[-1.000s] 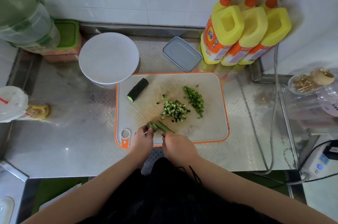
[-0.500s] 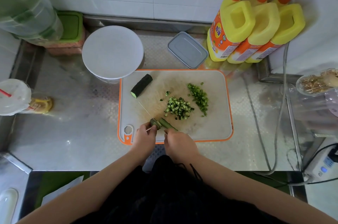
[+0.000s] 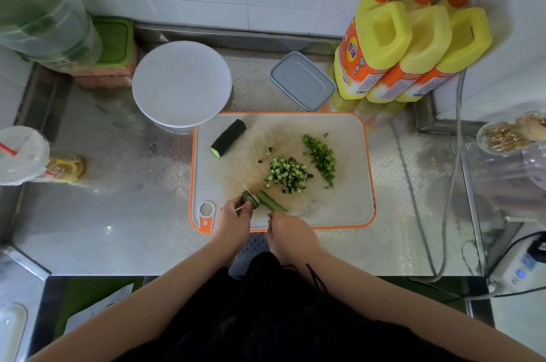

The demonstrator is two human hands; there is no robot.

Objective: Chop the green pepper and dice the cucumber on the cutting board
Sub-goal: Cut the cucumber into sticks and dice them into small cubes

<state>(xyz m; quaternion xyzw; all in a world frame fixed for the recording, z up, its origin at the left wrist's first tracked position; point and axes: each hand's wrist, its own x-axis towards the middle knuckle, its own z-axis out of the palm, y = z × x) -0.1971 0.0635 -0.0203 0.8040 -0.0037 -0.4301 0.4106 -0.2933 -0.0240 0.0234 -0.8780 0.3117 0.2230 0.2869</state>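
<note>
A white cutting board (image 3: 339, 199) with an orange rim lies on the steel counter. On its far left corner rests a dark cucumber chunk (image 3: 229, 138). Diced cucumber (image 3: 285, 174) is heaped at the middle, with chopped green pepper (image 3: 320, 156) to its right. At the near edge my left hand (image 3: 233, 219) pinches the end of some cucumber strips (image 3: 270, 202). My right hand (image 3: 291, 233) grips a knife (image 3: 239, 180). Its thin blade crosses the strips and points toward the chunk. The handle is hidden in my fist.
Behind the board stand a white round lid (image 3: 181, 82), a grey rectangular container (image 3: 302, 81) and three yellow pump bottles (image 3: 381, 45). A lidded cup with a straw (image 3: 20, 154) sits far left. Cables (image 3: 455, 154) and a glass bowl (image 3: 514, 132) are on the right.
The view has shifted a little. Both hands stay at the board's near edge, with the knife still across the cucumber strips.
</note>
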